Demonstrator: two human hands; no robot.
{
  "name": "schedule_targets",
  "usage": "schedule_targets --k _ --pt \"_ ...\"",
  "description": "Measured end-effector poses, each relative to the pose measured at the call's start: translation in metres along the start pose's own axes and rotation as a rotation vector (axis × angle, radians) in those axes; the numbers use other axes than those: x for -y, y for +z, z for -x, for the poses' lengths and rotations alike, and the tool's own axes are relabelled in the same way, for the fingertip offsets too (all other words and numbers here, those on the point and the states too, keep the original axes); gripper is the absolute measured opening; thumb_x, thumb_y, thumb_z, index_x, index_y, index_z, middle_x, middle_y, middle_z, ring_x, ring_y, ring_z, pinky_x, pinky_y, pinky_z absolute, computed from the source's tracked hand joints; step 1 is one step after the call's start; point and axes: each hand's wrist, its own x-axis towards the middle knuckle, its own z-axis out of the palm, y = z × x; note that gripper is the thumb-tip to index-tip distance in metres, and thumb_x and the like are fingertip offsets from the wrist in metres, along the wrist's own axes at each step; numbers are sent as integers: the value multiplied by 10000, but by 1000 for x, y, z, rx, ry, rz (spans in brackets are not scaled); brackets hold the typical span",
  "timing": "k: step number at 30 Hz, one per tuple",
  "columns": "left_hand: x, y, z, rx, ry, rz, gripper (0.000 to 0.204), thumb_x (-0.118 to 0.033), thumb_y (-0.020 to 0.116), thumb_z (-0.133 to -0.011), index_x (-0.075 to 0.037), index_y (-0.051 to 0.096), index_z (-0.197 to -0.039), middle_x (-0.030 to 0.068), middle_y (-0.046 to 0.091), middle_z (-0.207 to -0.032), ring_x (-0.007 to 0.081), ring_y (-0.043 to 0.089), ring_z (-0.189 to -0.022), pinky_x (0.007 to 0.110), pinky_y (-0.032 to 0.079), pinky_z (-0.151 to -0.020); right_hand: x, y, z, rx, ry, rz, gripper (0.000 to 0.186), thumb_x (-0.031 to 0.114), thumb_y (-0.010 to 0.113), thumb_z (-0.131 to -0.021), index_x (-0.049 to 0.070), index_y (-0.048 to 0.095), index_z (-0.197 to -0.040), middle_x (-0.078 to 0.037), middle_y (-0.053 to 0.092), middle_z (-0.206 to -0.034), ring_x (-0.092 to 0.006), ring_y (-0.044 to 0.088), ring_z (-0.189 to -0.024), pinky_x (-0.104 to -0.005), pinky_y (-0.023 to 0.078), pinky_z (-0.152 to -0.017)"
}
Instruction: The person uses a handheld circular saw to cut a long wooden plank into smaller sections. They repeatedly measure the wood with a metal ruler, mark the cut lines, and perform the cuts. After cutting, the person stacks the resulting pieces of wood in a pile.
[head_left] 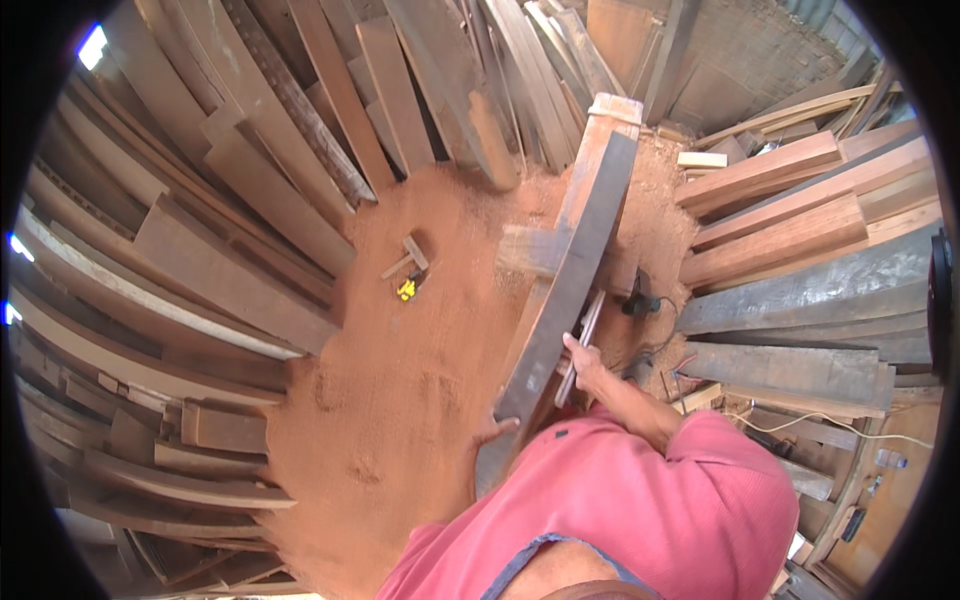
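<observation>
Left hand (490,436): thumb over near end of long dark-grey wooden plank (565,297), lying on reddish timber beam (583,180). Right hand (586,366): half-curled at narrow pale strip (592,318). Both grips unclear. Uneven pressure could slide plank sideways.

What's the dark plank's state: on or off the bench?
On: the dark plank lies lengthwise over the bench, left hand at its near end.
</observation>
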Motion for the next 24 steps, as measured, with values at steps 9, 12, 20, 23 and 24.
schedule_targets --k 9,12,20,23,24 --pt "-8 -26 27 5 -227 241 988 -433 886 -785 21 442 -1542 267 482 -1573 388 441 -1479 450 362 -1214 5 -5 -12 72 88 -118 466 558 874 -812 166 623 -837 -81 690 -966 -277 669 -897 -490 572 -802" --pt "-5 -13 49 -122 -289 218 990 -409 916 -765 22 444 -1521 284 510 -1533 381 492 -1437 454 433 -1158 -10 -29 -52 165 52 -275 386 466 833 -883 130 669 -977 -92 705 -1021 -295 678 -951 -510 583 -849" --pt "-9 12 125 -138 -584 -138 1111 -486 944 -671 24 390 -1488 307 537 -1433 432 541 -1356 510 484 -1088 -21 7 -53 46 53 -395 560 462 668 -1020 27 598 -1366 -166 688 -1325 -360 646 -1225 -536 521 -1086" --pt "-4 24 115 -121 -639 -128 1089 -479 932 -662 26 403 -1469 302 553 -1409 437 549 -1342 527 477 -1092 -27 5 -63 25 50 -375 582 471 662 -1025 18 582 -1381 -168 671 -1356 -361 639 -1237 -559 516 -1084" --pt "-2 19 113 -79 -642 -113 1092 -468 924 -667 27 390 -1481 307 550 -1418 433 550 -1346 529 473 -1099 -29 6 -64 31 46 -358 594 476 664 -1024 15 576 -1387 -169 664 -1368 -362 636 -1241 -567 514 -1085"
